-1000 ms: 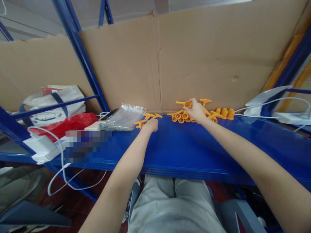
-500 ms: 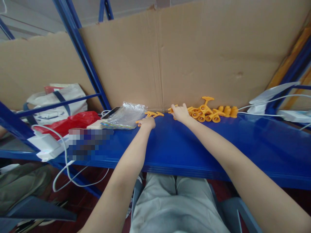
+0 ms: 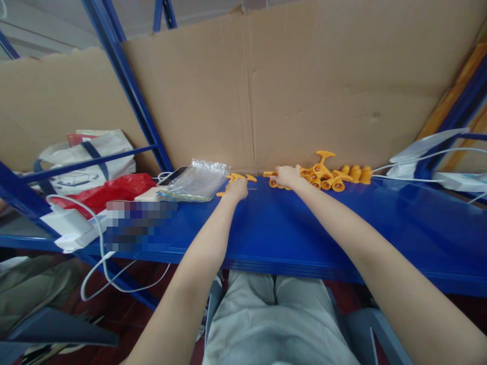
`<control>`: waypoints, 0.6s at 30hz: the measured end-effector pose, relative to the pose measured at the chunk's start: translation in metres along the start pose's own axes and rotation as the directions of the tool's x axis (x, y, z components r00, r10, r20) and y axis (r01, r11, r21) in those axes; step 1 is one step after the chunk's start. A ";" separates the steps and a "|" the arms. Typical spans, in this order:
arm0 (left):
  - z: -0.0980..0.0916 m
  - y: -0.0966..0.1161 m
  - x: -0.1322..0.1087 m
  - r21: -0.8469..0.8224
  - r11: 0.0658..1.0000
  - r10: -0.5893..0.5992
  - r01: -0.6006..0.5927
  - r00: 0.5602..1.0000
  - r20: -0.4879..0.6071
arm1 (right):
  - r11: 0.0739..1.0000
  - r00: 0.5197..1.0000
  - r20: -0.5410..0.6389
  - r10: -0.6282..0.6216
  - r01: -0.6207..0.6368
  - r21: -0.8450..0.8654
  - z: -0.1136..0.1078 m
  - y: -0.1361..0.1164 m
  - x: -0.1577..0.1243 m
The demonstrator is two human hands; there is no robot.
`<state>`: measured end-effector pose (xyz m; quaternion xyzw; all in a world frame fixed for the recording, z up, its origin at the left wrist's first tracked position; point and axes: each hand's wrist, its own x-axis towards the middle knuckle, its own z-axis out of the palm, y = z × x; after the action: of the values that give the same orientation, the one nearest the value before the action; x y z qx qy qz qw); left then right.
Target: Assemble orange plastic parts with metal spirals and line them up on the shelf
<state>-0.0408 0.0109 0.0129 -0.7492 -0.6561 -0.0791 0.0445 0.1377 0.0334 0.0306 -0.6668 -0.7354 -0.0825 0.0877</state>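
My left hand [image 3: 238,188] rests at the back of the blue shelf [image 3: 289,228], its curled fingers on small orange T-shaped plastic pieces [image 3: 240,178]. My right hand [image 3: 288,175] lies a little to the right, fingers closed around an orange piece [image 3: 271,174] at the left end of a pile. That pile of orange funnel-like parts [image 3: 323,177] stretches right along the cardboard backing [image 3: 304,86], one piece standing upright. What each hand grips is partly hidden by the fingers.
A clear plastic bag [image 3: 198,180] and a phone [image 3: 173,176] lie left of my left hand. Farther left are a red bag [image 3: 110,191], a white tote [image 3: 87,157] and a white charger with cable [image 3: 70,225]. White cables and a power strip [image 3: 456,180] sit at right.
My right hand swept left from the pile's top toward my left hand, then settled down on the pile's left end. My left hand stayed nearly still.
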 end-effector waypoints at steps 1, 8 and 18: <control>-0.001 0.001 -0.001 0.019 0.999 -0.026 0.025 0.999 0.019 | 1.000 1.000 -0.028 0.002 -0.001 0.014 -0.003 0.005 0.000; 0.000 0.001 -0.008 0.065 0.971 -0.232 0.230 0.973 0.015 | 0.995 0.923 -0.371 0.100 -0.088 0.051 -0.031 0.082 -0.002; 0.009 -0.015 0.002 0.039 0.968 -0.249 0.249 0.968 0.015 | 0.883 0.857 -0.210 0.470 -0.454 0.121 -0.032 0.215 -0.027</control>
<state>-0.0547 0.0160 0.0041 -0.6607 -0.7467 -0.0645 0.0413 0.3548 0.0204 0.0557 -0.8061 -0.5407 -0.1121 0.2128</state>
